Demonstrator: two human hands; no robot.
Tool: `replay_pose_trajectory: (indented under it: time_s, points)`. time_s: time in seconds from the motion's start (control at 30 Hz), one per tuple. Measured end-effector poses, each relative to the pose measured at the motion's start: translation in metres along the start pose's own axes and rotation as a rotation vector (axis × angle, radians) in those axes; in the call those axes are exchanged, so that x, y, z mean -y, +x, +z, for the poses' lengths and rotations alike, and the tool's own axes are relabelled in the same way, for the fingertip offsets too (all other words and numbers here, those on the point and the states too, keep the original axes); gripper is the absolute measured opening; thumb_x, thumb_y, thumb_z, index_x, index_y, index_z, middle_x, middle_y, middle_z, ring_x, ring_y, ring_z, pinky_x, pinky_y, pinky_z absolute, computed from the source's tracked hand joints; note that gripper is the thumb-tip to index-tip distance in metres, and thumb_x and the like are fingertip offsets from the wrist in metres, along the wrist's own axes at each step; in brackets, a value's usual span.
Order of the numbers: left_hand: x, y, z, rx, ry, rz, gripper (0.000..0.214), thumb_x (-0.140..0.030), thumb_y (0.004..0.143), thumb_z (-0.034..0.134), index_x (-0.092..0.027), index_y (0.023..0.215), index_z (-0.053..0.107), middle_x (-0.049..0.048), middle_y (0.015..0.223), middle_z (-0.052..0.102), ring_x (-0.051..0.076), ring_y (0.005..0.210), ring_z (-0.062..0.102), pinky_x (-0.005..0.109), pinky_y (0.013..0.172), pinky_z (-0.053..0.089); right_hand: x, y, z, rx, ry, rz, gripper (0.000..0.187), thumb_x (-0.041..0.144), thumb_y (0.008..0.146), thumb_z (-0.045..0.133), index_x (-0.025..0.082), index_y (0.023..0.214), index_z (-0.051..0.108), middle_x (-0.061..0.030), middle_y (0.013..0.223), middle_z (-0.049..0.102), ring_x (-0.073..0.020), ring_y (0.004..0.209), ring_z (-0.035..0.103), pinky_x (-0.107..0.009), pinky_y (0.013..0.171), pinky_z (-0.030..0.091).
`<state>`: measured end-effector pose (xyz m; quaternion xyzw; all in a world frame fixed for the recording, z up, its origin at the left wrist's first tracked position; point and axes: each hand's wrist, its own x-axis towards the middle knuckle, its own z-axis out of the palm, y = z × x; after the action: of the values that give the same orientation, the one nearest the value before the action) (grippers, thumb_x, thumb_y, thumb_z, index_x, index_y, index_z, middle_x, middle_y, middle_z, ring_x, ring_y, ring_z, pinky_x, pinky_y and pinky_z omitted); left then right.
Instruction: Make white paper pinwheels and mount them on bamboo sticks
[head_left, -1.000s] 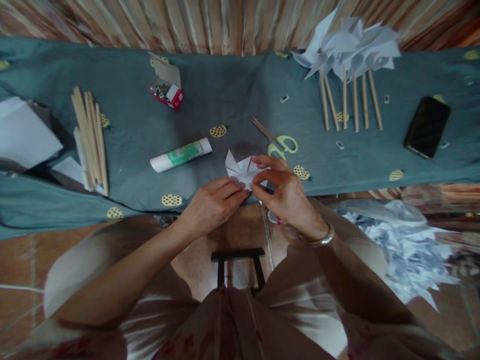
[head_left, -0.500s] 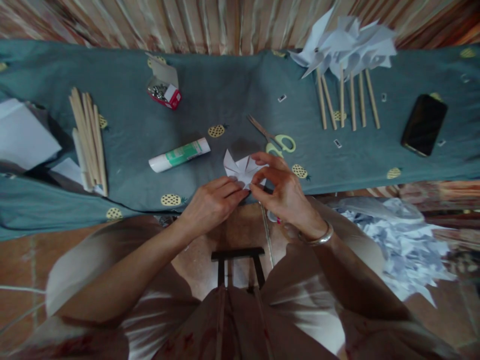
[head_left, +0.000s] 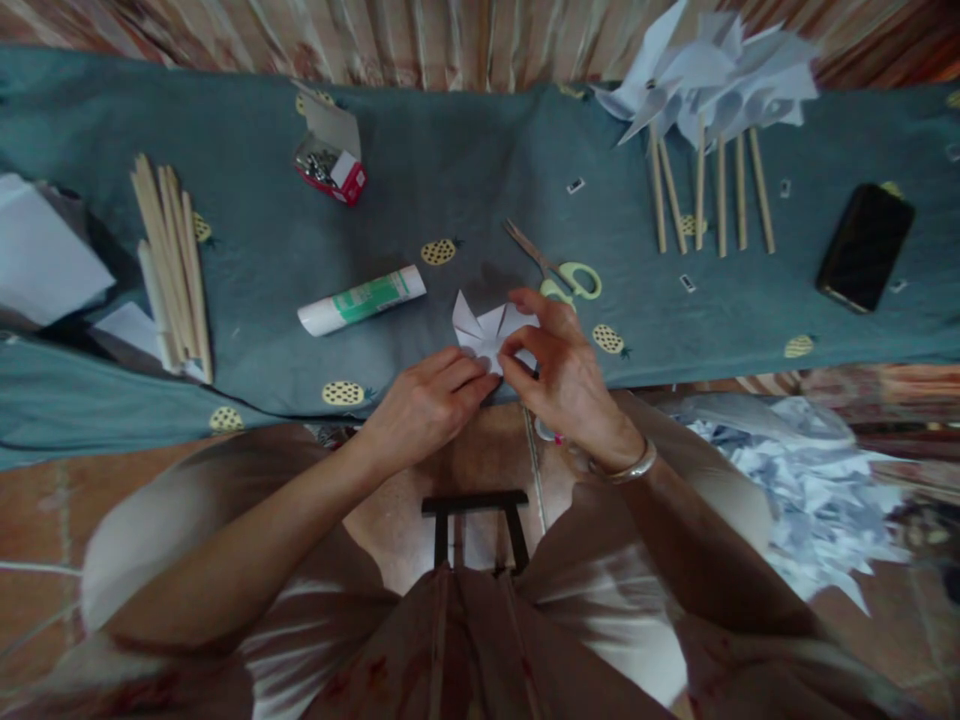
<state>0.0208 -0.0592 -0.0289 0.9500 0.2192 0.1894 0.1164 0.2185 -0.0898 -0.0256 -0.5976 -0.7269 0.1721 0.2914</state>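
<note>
A white paper pinwheel [head_left: 481, 327] with cut, folded points lies at the table's near edge between my hands. My left hand [head_left: 431, 405] is closed on its lower left side, fingertips pressed together on the paper. From the right, my right hand [head_left: 561, 378] pinches the pinwheel near its middle with thumb and index finger, the other fingers curved over its right part. Those fingers hide some of the paper. Just beyond the right hand lie scissors [head_left: 559, 275] with light green handles. To the left of the pinwheel rests a white and green glue stick [head_left: 364, 300].
An opened red box of metal pins [head_left: 330, 170] stands at the back. Wooden sticks [head_left: 176, 270] and white paper sheets [head_left: 45, 250] are at left. Several finished pinwheels [head_left: 712, 80] on sticks lie back right, beside a black phone [head_left: 866, 245]. A bag of paper pieces [head_left: 810, 500] sits on the floor.
The view has shifted slightly. My right thumb and index finger have moved a little inward over the pinwheel's middle; my left hand keeps its hold.
</note>
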Motion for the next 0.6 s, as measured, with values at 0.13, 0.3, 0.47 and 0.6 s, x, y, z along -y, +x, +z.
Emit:
replay_pose_trajectory:
  time_s: [0.13,0.3,0.47,0.6]
  points:
    - [0.0006,0.0003,0.0011,0.005,0.013,-0.006,0.019,-0.014,0.099,0.050,-0.012,0.102,0.068,0.0085,0.093,0.069,0.020,0.089,0.063,0.032,0.078,0.057,-0.0011,0.0006,0.0035,-0.006,-0.034,-0.007,0.014,0.018,0.089,0.059,0.029,0.091,0.068,-0.0029,0.138,0.056,-0.0301,0.134,0.049,-0.057,0.113,0.043]
    - [0.0017,0.0003,0.0015,-0.007,-0.008,-0.010,0.019,-0.012,0.098,0.050,-0.010,0.103,0.068,0.0091,0.092,0.069,0.020,0.086,0.062,0.031,0.076,0.057,-0.0003,0.0009,0.0043,-0.003,-0.040,0.011,0.013,0.017,0.089,0.059,0.028,0.089,0.066,-0.0025,0.140,0.056,-0.0299,0.133,0.050,-0.057,0.113,0.041]
    - [0.0027,-0.0008,0.0020,-0.011,-0.026,-0.017,0.021,-0.013,0.098,0.049,-0.011,0.106,0.068,0.0090,0.093,0.069,0.019,0.087,0.062,0.031,0.077,0.057,0.0000,0.0010,0.0037,0.000,-0.045,0.026,0.009,0.017,0.086,0.063,0.026,0.087,0.063,-0.0051,0.142,0.055,-0.0298,0.131,0.052,-0.054,0.110,0.044]
    - [0.0026,-0.0002,0.0011,-0.006,-0.026,-0.023,0.021,-0.013,0.099,0.048,-0.013,0.105,0.068,0.0083,0.093,0.069,0.019,0.087,0.063,0.031,0.077,0.057,0.0006,0.0003,0.0043,-0.012,-0.050,0.023,0.010,0.016,0.086,0.063,0.027,0.087,0.062,-0.0045,0.140,0.055,-0.0304,0.131,0.051,-0.054,0.108,0.045]
